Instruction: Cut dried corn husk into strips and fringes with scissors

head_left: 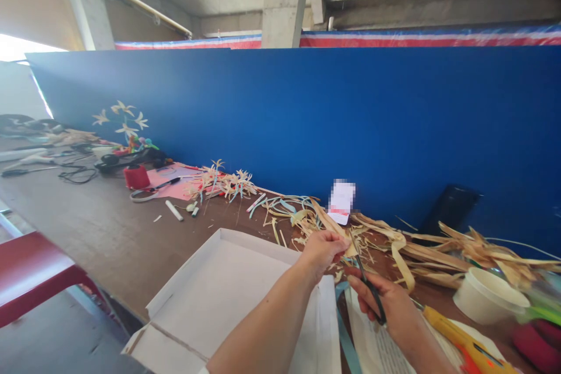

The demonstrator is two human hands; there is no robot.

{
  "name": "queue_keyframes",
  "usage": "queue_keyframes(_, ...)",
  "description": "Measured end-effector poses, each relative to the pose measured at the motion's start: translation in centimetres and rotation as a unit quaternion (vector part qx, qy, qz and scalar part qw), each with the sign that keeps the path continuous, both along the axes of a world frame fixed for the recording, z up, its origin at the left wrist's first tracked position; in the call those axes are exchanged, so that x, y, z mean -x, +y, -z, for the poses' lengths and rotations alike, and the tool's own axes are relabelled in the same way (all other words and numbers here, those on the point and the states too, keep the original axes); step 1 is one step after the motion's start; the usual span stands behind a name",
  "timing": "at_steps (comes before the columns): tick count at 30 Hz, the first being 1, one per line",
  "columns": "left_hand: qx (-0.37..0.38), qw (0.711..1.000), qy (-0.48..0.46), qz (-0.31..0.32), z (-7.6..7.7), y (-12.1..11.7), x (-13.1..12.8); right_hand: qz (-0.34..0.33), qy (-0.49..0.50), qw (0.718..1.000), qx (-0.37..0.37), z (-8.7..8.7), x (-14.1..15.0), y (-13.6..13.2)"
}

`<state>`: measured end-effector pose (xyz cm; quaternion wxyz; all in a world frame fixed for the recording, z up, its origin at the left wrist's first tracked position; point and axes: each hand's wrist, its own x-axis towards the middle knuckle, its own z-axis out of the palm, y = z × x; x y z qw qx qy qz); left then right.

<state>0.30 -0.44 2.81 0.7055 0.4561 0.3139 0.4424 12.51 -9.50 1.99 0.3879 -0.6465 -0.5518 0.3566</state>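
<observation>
My left hand [322, 248] is closed in a pinch on a small piece of tan dried leaf [349, 249], held just above the table. My right hand [385, 298] grips a pair of dark-handled scissors [367, 283], whose blades point up toward the pinched strip. Both hands work over a heap of dried leaf strips [438, 251] and a flat white cardboard box lid [228, 292].
A long brown table [100, 228] runs along a blue board wall [350, 117]. On it: a white cup [488, 295], a yellow glue gun [460, 339], a red spool [136, 177], pink paper, finished leaf flowers [125, 120], a white marker [174, 210], cables. A red stool [30, 272] stands at left.
</observation>
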Motion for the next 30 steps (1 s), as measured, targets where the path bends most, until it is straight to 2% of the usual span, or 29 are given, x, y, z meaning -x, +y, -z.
queue_keyframes(22, 0.011, 1.0, -0.008, 0.007, 0.06, 0.12, 0.15, 0.004, 0.003, 1.0, 0.0, 0.2, -0.2, 0.07)
queue_keyframes(30, 0.015, 0.998, -0.041, -0.04, -0.56, 0.25, 0.31, -0.002, -0.003, 1.0, 0.006, 0.57, -0.05, 0.13)
